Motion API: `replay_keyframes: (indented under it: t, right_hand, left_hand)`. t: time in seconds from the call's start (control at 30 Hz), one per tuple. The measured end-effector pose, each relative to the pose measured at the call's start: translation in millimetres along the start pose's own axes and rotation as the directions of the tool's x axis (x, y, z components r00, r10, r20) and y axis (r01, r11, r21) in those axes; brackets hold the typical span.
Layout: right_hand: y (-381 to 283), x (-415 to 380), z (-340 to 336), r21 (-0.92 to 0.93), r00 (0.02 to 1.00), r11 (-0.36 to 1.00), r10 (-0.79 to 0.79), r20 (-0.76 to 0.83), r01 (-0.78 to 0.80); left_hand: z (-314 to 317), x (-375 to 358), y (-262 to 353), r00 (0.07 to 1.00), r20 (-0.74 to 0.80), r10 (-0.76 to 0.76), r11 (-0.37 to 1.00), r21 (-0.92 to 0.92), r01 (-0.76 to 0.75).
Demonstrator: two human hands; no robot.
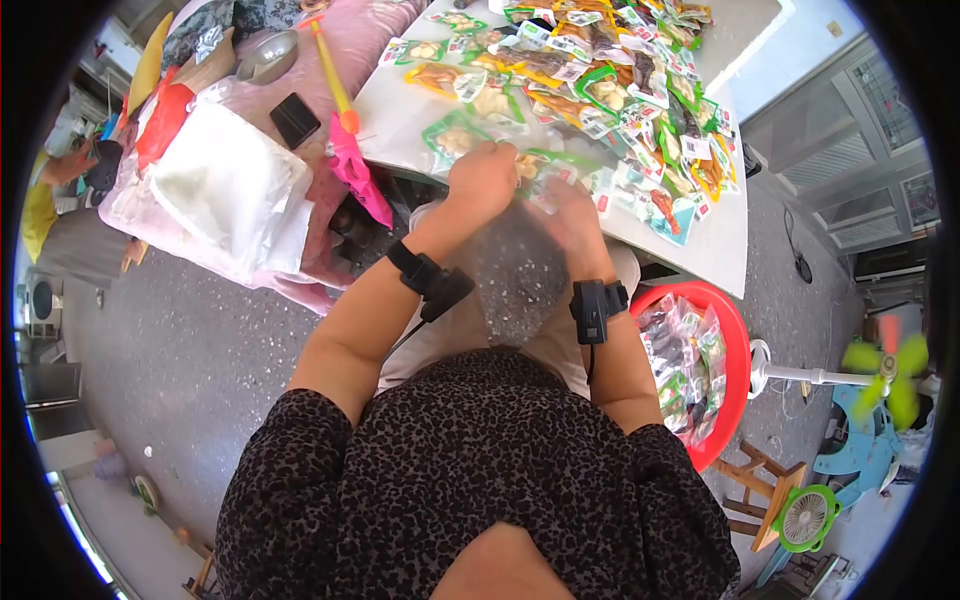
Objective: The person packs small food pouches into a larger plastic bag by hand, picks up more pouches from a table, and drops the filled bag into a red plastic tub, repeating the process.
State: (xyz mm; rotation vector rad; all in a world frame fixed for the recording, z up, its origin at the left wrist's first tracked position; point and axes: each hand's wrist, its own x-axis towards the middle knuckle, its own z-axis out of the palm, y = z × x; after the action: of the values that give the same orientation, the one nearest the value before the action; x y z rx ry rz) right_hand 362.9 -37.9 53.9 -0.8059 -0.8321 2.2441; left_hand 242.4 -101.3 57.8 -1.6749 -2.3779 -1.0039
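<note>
A clear plastic bag (pixel 520 275) hangs over my lap below the table edge, between my two hands. My left hand (pixel 484 180) is closed with curled fingers at the bag's upper left edge, close to a green-edged food packet (pixel 455 137) on the table. On the other side, my right hand (pixel 572 218) grips the bag's upper right edge, its fingers slightly blurred. Just beyond my fingers lies another green and clear packet (pixel 545 168), partly hidden. Both wrists wear black straps with small devices.
Many sealed food packets (pixel 600 90) are heaped on the white table (pixel 715 255). A red tub (pixel 738 350) with filled bags stands at lower right, near a green fan (pixel 806 518). White sheets (pixel 230 190) and a phone (pixel 294 120) lie on a pink cloth. Another person (pixel 60 200) is at far left.
</note>
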Motion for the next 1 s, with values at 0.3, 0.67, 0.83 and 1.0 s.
replay_keyframes:
  t: [0.3, 0.67, 0.83, 1.0]
  right_hand:
    - [20.4, 43.8, 4.6, -0.71, 0.684, -0.078, -0.212, 0.698, 0.7]
    - [55.6, 87.4, 1.0, -0.609, 0.972, 0.778, -0.01, 0.234, 0.155]
    - [25.2, 50.8, 33.1, -0.56, 0.981, 0.828, 0.091, 0.172, 0.021]
    - [12.6, 90.3, 0.8, -0.899, 0.916, 0.279, -0.317, 0.246, 0.338]
  left_hand:
    - [-1.9, 1.0, 9.1, 0.999, 0.004, 0.036, 0.998, 0.048, -0.037]
    - [13.2, -13.6, -24.2, 0.992, -0.085, -0.089, 0.981, -0.179, 0.072]
    - [17.6, -13.4, -39.9, 0.986, -0.105, -0.126, 0.947, -0.308, 0.088]
    - [27.8, -16.6, -44.7, 0.986, -0.1, -0.135, 0.952, -0.29, 0.101]
